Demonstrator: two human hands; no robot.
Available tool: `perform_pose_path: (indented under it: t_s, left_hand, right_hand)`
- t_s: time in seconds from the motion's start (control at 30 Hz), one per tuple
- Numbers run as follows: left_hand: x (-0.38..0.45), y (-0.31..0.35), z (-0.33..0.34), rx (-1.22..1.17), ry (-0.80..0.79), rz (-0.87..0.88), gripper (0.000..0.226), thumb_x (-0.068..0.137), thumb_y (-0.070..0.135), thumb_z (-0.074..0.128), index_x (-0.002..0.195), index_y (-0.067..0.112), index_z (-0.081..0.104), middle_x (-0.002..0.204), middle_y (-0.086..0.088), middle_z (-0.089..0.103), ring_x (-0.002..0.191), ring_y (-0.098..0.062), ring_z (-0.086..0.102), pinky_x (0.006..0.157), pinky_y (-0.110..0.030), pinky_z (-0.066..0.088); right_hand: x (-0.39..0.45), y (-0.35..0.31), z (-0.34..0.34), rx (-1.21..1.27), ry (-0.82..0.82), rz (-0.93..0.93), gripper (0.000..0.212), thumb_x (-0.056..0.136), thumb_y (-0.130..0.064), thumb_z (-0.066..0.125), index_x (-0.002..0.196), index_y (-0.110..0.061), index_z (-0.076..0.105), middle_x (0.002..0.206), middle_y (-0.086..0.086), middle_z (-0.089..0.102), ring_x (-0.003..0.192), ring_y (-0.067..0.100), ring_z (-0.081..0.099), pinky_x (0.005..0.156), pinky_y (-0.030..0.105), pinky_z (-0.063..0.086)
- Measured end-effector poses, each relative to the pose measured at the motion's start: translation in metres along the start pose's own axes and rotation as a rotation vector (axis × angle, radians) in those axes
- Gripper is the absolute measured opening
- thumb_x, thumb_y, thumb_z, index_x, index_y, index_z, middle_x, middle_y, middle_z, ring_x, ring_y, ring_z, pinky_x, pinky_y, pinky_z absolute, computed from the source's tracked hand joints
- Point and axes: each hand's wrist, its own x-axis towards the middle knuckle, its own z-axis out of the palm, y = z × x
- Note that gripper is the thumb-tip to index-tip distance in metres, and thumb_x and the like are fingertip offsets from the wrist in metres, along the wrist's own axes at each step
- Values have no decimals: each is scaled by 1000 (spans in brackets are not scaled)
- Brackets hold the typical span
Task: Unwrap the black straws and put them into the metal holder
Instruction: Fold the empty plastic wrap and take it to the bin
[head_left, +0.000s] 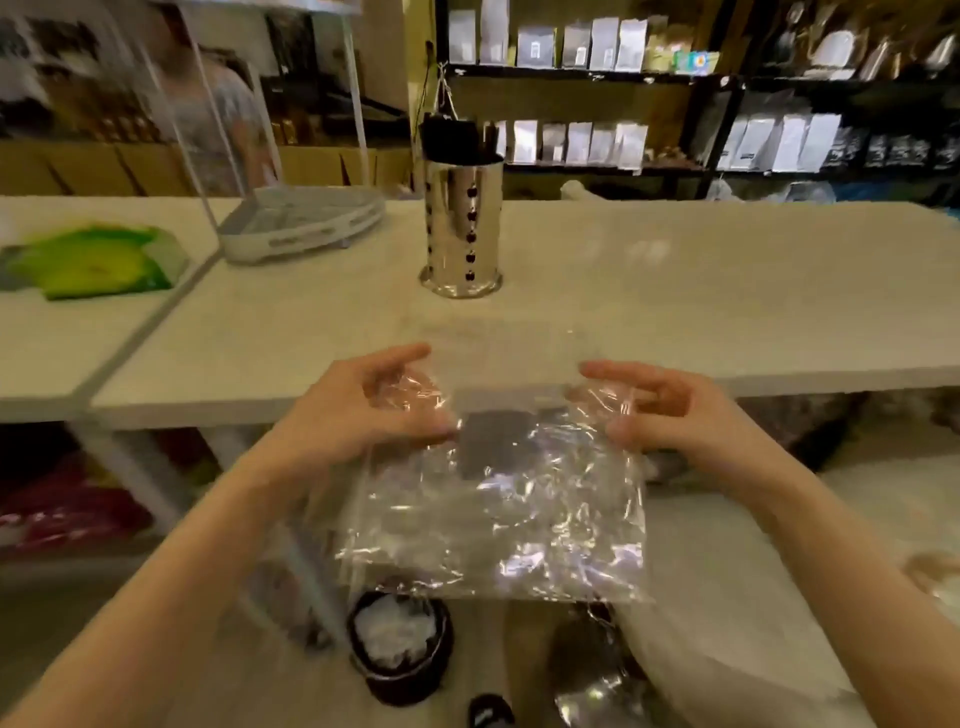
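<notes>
**Operator:** Fingers (395, 400) of my left hand (363, 410) pinch the top left corner of the clear plastic wrapper (498, 514); the right hand (660, 410) pinches the top right corner the same way. Both are closed on film, and the sheet hangs slack between them, below the front edge of the table (675, 291).

**Observer:** Any straws left inside it?

**Operator:** None that I can make out. It looks see-through all the way down; the dark patch behind its upper middle is, I think, the shadow under the table, but the picture is too blurred to be sure.

**Observer:** So where are the straws?

**Operator:** Black straws (449, 137) stand upright in the metal holder (462, 228), their tops above the rim. The holder lies straight ahead and beyond my fingers, well apart, slightly nearer the left hand.

**Observer:** What's around?

**Operator:** Down near my feet, a dark bin (400, 644) with pale scraps sits under the wrapper's left side; I judge the wrapper could drop there. On the table, a white rack (301, 223) stands left of the holder and a green packet (98, 260) further left. Nothing blocks the way to the holder.
</notes>
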Motion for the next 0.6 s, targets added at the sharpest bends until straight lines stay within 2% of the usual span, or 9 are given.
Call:
perform_pose_path:
  t_s: [0.07, 0.13, 0.2, 0.27, 0.33, 0.37, 0.43, 0.5, 0.6]
  left_hand:
    - [-23, -17, -5, 124, -18, -43, 99, 40, 37, 86, 128, 37, 41, 111, 11, 60, 91, -2, 64, 83, -18, 50]
    - [-41, -36, -6, 105, -23, -53, 100, 48, 31, 85, 133, 42, 33, 120, 24, 50, 106, -6, 57, 90, -19, 46]
    - [-55, -55, -5, 29, -53, -62, 89, 56, 26, 77, 132, 43, 35, 111, 37, 54, 105, -2, 58, 88, -15, 45]
    - [-65, -74, -1, 4, -82, -93, 69, 62, 21, 74, 124, 37, 50, 100, 30, 66, 98, 5, 59, 87, -11, 43]
    - [-72, -100, 5, -52, -67, -170, 55, 66, 8, 73, 116, 27, 59, 75, 17, 72, 78, 2, 63, 75, -8, 46]
    - [-75, -115, 7, -78, -60, -217, 54, 66, 3, 73, 114, 25, 61, 68, 13, 71, 72, 1, 63, 71, -7, 47]
    - [-81, -149, 16, -114, -53, -303, 57, 64, 1, 75, 111, 27, 60, 67, 15, 71, 69, 0, 63, 68, -6, 48]
    - [-86, -183, 27, -110, -51, -368, 57, 62, 3, 77, 107, 33, 58, 67, 19, 70, 69, 3, 62, 67, -4, 46]
    - [-87, -242, 46, -96, -8, -477, 42, 66, -2, 74, 94, 26, 62, 58, 13, 68, 62, 2, 62, 62, -7, 46]
  right_hand:
    - [-10, 9, 17, -70, -54, 29, 52, 70, -13, 75, 117, -30, 62, 97, -14, 74, 93, 8, 69, 75, 13, 52]
    - [-16, 19, 33, -115, -107, 63, 56, 63, -23, 75, 117, -29, 62, 93, -15, 75, 94, 5, 68, 80, 14, 51]
    - [-18, 32, 47, -119, -144, 97, 56, 61, -23, 75, 116, -25, 63, 90, -8, 76, 90, 5, 69, 83, 15, 52]
    - [-16, 48, 59, -111, -163, 132, 49, 66, -13, 76, 113, -20, 64, 78, -5, 77, 83, 8, 71, 82, 19, 54]
    - [-14, 69, 72, -77, -180, 182, 40, 71, -4, 74, 108, -17, 66, 66, -4, 73, 76, 12, 70, 79, 21, 54]
    - [-13, 83, 79, -44, -179, 209, 38, 73, -1, 72, 107, -16, 67, 66, -2, 72, 73, 15, 69, 76, 20, 54]
    - [-11, 114, 94, 28, -159, 282, 36, 75, 2, 69, 106, -16, 66, 69, 9, 69, 72, 20, 65, 72, 19, 54]
    - [-10, 150, 109, 47, -138, 373, 37, 77, 2, 67, 109, -15, 65, 76, 15, 69, 75, 21, 64, 75, 23, 53]
    - [-6, 205, 136, -24, -238, 507, 45, 74, 5, 70, 114, -12, 61, 80, 11, 70, 71, 16, 65, 73, 25, 54]
